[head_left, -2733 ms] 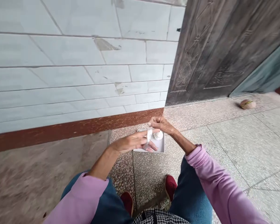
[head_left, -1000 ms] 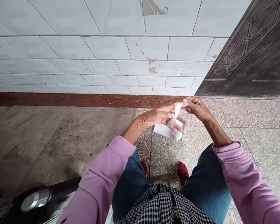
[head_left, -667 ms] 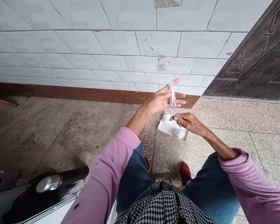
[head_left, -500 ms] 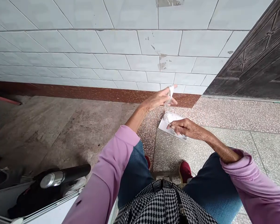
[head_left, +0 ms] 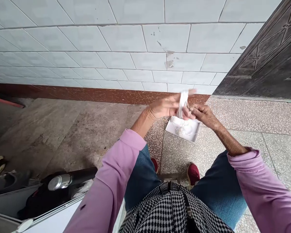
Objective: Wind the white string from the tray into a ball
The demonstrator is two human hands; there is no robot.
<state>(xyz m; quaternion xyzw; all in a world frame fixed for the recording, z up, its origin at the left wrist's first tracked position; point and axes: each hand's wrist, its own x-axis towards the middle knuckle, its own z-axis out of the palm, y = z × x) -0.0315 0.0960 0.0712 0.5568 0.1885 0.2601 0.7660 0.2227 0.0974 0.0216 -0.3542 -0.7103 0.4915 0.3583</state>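
Note:
White yarn (head_left: 183, 102) is wound in a band around the stretched fingers of my left hand (head_left: 166, 106), which is held out near the foot of the wall. Its fingertips are smeared by motion. Close beside it on the right, my right hand (head_left: 205, 116) is closed in a pinch at the yarn; the strand itself is hard to make out. Beneath both hands a shallow white box (head_left: 195, 139) rests on the floor, with white balls of yarn (head_left: 180, 122) in it. My left hand partly covers the box's far side.
A tiled wall (head_left: 116, 38) with a brown base runs across the front, and a dark panelled door (head_left: 264, 61) stands at right. At lower left a pale open container (head_left: 48, 215) holds a black flask (head_left: 80, 174) and dark cloth. My red shoes (head_left: 193, 173) are on the speckled floor.
My right hand has moved up and away from over the box to my left hand, uncovering the yarn balls. My left hand has shifted slightly right, the yarn still around its fingers.

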